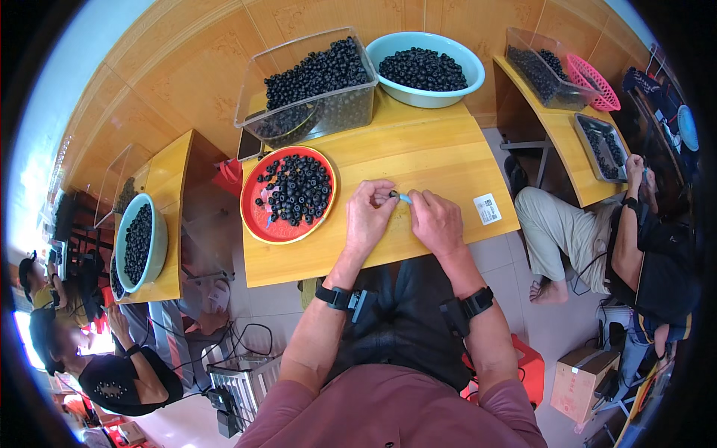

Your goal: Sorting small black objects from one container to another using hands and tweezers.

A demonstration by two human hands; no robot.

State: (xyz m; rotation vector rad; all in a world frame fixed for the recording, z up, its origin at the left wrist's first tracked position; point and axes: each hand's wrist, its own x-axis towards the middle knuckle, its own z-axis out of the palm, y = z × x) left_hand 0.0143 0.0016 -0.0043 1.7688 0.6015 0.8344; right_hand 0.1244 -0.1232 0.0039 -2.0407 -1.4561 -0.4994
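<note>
My left hand [370, 216] pinches a small black bead-like piece [393, 194] between thumb and fingers, above the middle of the yellow wooden table. Close against it, my right hand [437, 222] grips a small light-blue tool [405, 198], its tip pointing at the black piece. Most of the tool is hidden in my fingers, so its kind cannot be made out. To the left of my hands lies a round red tray [258, 228] with a yellow rim. It holds many loose black pieces [299, 187], some showing a hole, and a few light-blue and orange bits.
At the table's back stand a clear plastic bin [358, 101] and a light-blue basin [418, 95], both full of black pieces. A white label [487, 209] is on the table's right side. Co-workers sit at side tables [556, 131] left and right. A cardboard box [579, 384] rests on the floor.
</note>
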